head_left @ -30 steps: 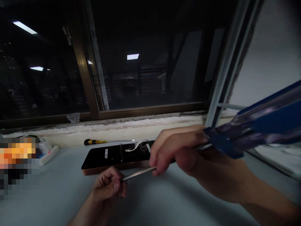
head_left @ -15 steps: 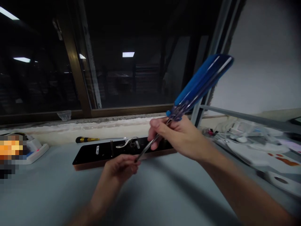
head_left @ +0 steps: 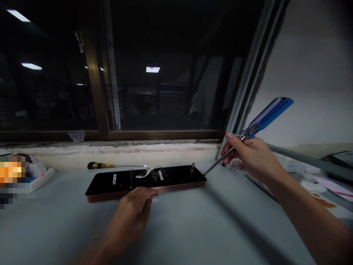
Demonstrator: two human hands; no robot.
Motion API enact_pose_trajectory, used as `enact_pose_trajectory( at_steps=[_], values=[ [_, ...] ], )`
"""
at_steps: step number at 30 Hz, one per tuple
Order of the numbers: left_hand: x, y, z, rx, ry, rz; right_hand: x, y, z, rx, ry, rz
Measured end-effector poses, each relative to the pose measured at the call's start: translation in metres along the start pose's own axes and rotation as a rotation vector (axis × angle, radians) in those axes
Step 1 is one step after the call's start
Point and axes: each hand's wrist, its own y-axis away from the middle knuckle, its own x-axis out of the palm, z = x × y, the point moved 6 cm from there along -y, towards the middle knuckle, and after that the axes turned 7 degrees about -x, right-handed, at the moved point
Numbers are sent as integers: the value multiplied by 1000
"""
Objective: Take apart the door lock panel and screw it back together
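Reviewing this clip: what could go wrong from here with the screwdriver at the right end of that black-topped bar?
The right hand grips the blue-handled screwdriver by its shaft, so the tip might slip and scratch the black-topped bar.

The left hand is at the near side, well left of the tip, so the bar could pivot under pressure.

The loose white strip might snag.
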Motion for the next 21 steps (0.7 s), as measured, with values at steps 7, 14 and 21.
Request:
enact_pose_trajectory(
  at_steps=[7, 14, 21],
  values=[
    [-75, 31, 37, 118, -297, -246, 3, -9, -18, 29, 114, 51],
    [-117, 23, 35, 61, -530, -440, 15, -18, -26, -39, 96, 112],
    [-120, 12, 76, -230, -438, -414, 32, -15, -13, 3, 151, 253]
  ],
)
